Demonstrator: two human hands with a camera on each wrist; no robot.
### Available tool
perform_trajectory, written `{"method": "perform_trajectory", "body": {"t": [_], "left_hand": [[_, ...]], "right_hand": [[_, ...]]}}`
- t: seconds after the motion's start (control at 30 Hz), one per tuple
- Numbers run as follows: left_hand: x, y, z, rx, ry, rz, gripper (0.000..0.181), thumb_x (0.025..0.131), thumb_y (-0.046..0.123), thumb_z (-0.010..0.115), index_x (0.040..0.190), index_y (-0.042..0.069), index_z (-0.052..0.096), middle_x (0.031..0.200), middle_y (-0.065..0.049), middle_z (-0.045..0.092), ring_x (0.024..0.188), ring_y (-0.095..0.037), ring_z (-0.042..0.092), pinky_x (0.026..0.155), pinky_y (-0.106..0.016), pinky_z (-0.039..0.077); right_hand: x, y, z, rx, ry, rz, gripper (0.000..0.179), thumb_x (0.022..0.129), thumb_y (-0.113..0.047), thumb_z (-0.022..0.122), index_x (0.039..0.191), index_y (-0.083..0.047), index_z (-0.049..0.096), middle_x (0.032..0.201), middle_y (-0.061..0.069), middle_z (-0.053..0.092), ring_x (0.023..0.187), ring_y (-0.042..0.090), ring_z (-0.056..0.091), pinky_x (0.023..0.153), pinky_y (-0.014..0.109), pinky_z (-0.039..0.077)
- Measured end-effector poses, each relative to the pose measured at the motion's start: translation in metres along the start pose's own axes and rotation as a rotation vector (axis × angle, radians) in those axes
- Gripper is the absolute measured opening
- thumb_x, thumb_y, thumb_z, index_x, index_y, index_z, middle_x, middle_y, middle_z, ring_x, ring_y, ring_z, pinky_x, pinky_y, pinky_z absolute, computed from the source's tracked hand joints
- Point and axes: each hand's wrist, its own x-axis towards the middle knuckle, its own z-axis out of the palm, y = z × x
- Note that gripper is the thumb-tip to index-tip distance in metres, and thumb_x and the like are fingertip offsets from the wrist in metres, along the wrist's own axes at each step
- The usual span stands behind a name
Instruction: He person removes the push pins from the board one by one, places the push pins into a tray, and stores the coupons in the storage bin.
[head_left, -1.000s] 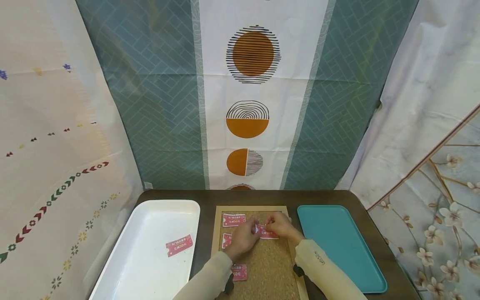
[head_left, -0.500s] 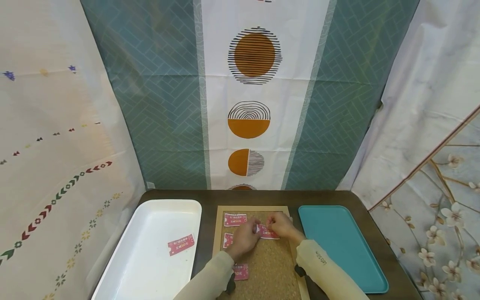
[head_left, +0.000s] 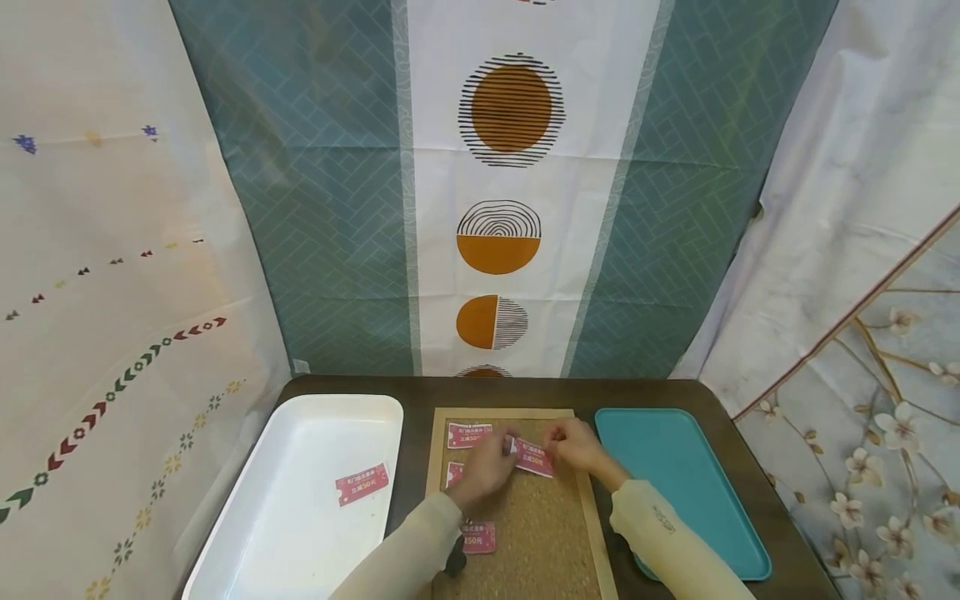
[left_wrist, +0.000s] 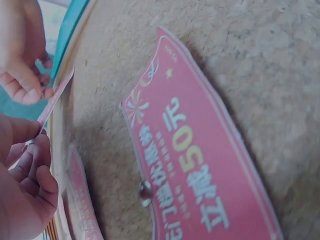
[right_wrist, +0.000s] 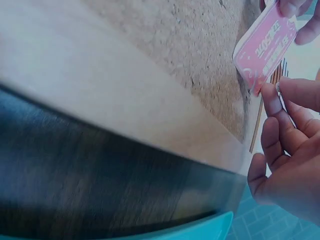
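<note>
My left hand (head_left: pixel 483 471) pinches the left end of a pink coupon (head_left: pixel 532 457) over the upper part of a framed corkboard (head_left: pixel 540 533). The coupon slants down to the right, lifted off the cork in the right wrist view. Close to its other end is my right hand (head_left: pixel 581 446), thumb and forefinger together on a small pale-headed thumbtack (right_wrist: pixel 279 87). More coupons lie on the board's left side: one at the top (head_left: pixel 467 435), one partly behind my left hand (head_left: pixel 454 473), one lower down (head_left: pixel 478 537). A shiny tack (left_wrist: pixel 145 192) sits at one coupon's edge.
A white tray (head_left: pixel 262 533) at the left holds one loose coupon (head_left: pixel 362 484). To the right lies a teal tray (head_left: pixel 682 492). The dark table (head_left: pixel 480 388) ends at a hanging patterned cloth (head_left: pixel 330 250).
My right hand has shifted right, away from the coupon's middle. The coupon now tilts more, its right end lower, while my left hand stays at its left end.
</note>
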Motion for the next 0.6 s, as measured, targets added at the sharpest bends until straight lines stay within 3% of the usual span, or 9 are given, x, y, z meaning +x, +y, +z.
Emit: {"method": "perform_trajectory", "body": {"t": [0.27,0.43,0.6], "left_hand": [[0.001,-0.002,-0.013,0.033,0.021,0.049,0.034,0.098,0.011,0.074,0.13,0.006,0.065,0.091,0.001,0.064,0.074,-0.009,0.057,0.062,-0.026,0.048],[-0.004,-0.002,-0.024,-0.012,0.019,0.026,0.035,0.099,0.009,0.072,0.133,0.005,0.063,0.095,0.0,0.064,0.076,-0.012,0.059,0.06,-0.027,0.049],[-0.005,-0.004,-0.031,-0.001,0.034,0.014,0.034,0.1,0.011,0.071,0.133,0.006,0.063,0.093,0.0,0.063,0.074,-0.011,0.058,0.058,-0.026,0.048]], "right_hand": [[-0.008,0.0,-0.006,0.012,0.005,-0.048,0.009,0.095,-0.002,0.071,0.087,-0.006,0.071,0.076,0.002,0.067,0.065,0.011,0.053,0.056,0.027,0.044],[-0.015,0.003,-0.01,0.04,-0.009,-0.077,0.006,0.096,-0.003,0.07,0.091,-0.004,0.072,0.082,0.007,0.069,0.069,0.01,0.054,0.06,0.027,0.046],[-0.02,0.009,-0.014,0.056,-0.002,-0.093,0.004,0.097,-0.003,0.071,0.094,0.0,0.072,0.086,0.008,0.07,0.073,0.011,0.058,0.065,0.027,0.05]]}}
